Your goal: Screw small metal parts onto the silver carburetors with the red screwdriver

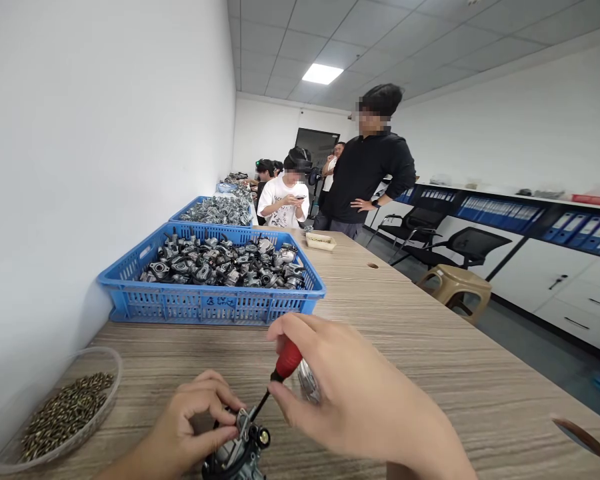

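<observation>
A carburetor (240, 457) of grey metal with black parts lies on the table at the bottom middle. My left hand (195, 417) grips it, with thumb and fingers pinched at a small metal piece on its upper side. In my right hand (340, 387) is a screwdriver (289, 360) with a red and black handle, fingers wrapped round the handle from above. Its dark shaft slants down to the left, and the tip meets the carburetor beside my left fingertips. Whether a screw sits under the tip cannot be made out. Behind my right hand, a shiny clear or silvery object is partly hidden.
A clear plastic tub (113, 393) of small brass-coloured screws (67, 413) stands at the left. Beyond my hands, a blue crate (180, 310) holds many carburetors, with another blue crate behind. A cream tray (321, 242) sits farther back. Several people and a tan stool (457, 283) are beyond the table.
</observation>
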A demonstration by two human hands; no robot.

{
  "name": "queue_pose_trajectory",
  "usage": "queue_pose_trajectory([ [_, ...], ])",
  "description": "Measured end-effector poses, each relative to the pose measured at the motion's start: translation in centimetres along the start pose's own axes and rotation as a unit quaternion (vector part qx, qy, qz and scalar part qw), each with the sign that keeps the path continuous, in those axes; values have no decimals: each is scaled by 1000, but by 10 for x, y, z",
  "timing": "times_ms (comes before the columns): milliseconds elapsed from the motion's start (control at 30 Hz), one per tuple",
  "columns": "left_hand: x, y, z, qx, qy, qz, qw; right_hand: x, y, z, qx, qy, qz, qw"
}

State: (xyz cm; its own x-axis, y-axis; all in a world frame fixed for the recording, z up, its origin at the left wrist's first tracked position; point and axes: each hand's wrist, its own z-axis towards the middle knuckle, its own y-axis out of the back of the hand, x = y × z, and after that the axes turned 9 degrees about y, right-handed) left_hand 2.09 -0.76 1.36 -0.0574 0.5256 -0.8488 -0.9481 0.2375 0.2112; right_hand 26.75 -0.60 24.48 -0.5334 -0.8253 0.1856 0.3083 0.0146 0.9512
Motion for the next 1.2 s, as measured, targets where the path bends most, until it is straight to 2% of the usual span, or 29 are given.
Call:
queue_pose_trajectory([
  [100, -1, 0, 0, 3, 10, -1, 1000, 1, 7, -7, 29, 51, 62, 996],
  [200, -3, 0, 0, 5, 22, 0, 1000, 1, 7, -4, 53, 73, 58, 994],
  [367, -4, 1, 0, 2, 22, -4, 1000, 0, -4, 8, 16, -18, -63, 998],
  [433, -4, 1, 0, -1, 25, -4, 1000, 0, -3, 7, 5, -22, -49, 999],
  [533, -5, 0, 0, 0, 28, -5, 1000, 1, 3, 0, 18, 37, 34, 999],
  [633, -5, 0, -2, 4, 36, -6, 999, 1, 6, -2, 54, 80, 71, 993],
  [700, -5, 0, -4, 5, 38, -3, 999, 0, 4, 1, 48, 70, 54, 995],
  [833, -4, 0, -6, 4, 52, 12, 999, 0, -2, 7, 10, 3, -18, 1000],
  [900, -3, 0, -5, 1, 37, 20, 999, 1, -1, 5, 4, 3, 2, 1000],
  [1033, -5, 0, -1, 15, -15, 27, 999, 5, 8, -3, 31, 66, 72, 995],
  [1133, -7, 0, 1, 19, -26, 36, 999, 4, 10, -3, 66, 92, 83, 990],
  [1200, -7, 0, 2, 12, -24, 38, 999, 3, 9, 0, 63, 84, 72, 992],
])
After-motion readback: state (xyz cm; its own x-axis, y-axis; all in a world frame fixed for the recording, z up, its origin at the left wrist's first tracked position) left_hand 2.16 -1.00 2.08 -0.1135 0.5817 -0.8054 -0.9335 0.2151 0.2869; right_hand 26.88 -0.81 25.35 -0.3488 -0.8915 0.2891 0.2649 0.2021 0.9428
